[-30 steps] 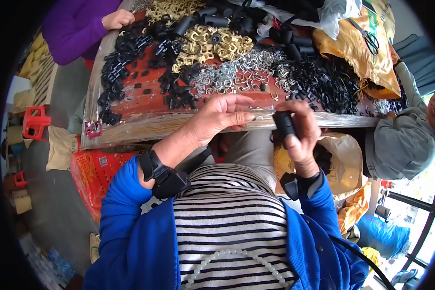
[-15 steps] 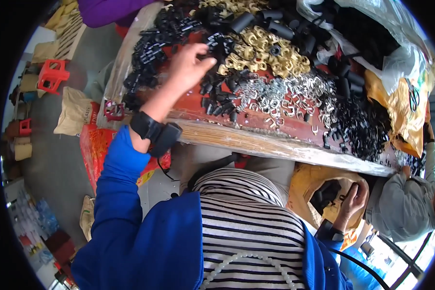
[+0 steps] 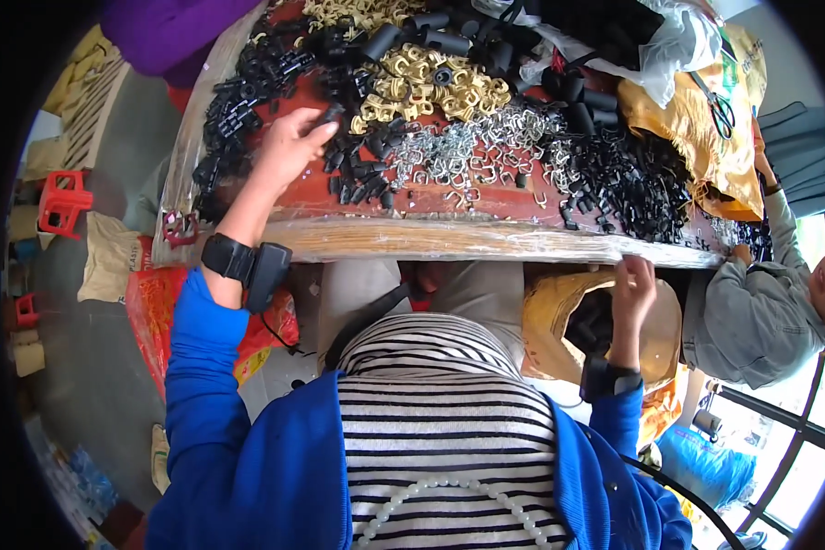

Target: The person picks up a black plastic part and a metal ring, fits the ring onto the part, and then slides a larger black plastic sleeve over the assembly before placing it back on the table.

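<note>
Over the left part of the red tabletop, my left hand (image 3: 289,148) pinches a small black plastic part (image 3: 329,115) between thumb and fingertips. To its right lie a pile of cream-coloured plastic clips (image 3: 426,84) and a spread of silvery U-shaped metal clips (image 3: 467,147). Several black fittings (image 3: 362,179) lie just right of the same hand. My right hand (image 3: 634,291) is raised at the table's front edge, above a tan sack (image 3: 550,316) with black parts (image 3: 594,321) inside. Its fingers are curled together; what they hold, if anything, is too small to make out.
The table's wooden front edge (image 3: 385,240) runs across before me. Black tubes (image 3: 449,41) lie at the back, an orange-yellow sack (image 3: 660,119) with scissors (image 3: 720,110) at the right. Another person in a grey jacket (image 3: 752,321) is far right; a purple sleeve (image 3: 170,32) shows far left.
My right hand has come up out of the sack's mouth to the table edge. My left hand's fingers have closed on the black part. The whole view has shifted.
</note>
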`<act>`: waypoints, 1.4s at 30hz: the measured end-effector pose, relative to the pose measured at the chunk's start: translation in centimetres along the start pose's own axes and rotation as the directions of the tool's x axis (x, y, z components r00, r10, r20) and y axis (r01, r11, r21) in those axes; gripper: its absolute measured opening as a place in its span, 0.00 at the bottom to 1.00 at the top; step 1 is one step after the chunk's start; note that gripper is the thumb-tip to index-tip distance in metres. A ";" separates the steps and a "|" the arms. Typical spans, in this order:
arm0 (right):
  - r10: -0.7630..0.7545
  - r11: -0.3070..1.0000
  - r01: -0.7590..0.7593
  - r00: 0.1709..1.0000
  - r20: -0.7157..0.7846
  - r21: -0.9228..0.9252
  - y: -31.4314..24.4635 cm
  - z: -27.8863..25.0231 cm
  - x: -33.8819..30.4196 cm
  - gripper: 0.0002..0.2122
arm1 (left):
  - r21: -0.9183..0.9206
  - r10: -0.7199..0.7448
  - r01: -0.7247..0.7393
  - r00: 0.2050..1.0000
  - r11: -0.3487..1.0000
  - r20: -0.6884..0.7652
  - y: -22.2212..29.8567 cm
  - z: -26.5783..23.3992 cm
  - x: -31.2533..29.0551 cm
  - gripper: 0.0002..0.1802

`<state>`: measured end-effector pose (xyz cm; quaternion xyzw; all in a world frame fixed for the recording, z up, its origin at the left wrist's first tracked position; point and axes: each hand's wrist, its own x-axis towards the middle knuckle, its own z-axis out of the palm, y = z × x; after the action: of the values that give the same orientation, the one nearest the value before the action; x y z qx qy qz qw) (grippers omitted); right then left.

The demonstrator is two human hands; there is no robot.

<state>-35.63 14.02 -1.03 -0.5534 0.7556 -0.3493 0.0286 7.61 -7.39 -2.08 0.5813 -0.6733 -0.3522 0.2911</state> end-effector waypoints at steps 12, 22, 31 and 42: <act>-0.647 0.744 0.621 0.577 0.499 0.246 -14.2 12.6 5.9 0.06 | -0.657 0.009 0.329 0.890 0.678 0.455 6.5 3.6 -4.4 0.15; -0.671 0.697 0.685 0.517 0.531 0.213 -14.1 15.7 5.6 0.05 | -0.727 -0.038 0.502 0.833 0.469 0.551 5.5 4.4 -3.7 0.16; -0.671 0.687 0.713 0.550 0.497 0.140 -14.0 16.1 4.8 0.07 | -0.743 -0.056 0.524 0.830 0.416 0.555 5.6 4.4 -5.9 0.13; -0.708 0.618 0.775 0.473 0.524 0.136 -13.8 15.9 4.7 0.10 | -0.729 -0.023 0.548 0.805 0.410 0.592 6.0 4.6 -7.9 0.13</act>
<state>-19.35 0.13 -3.71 -0.8990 0.4203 -0.1133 0.0484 1.65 1.47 0.29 0.3455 -0.3285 -0.8277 0.2959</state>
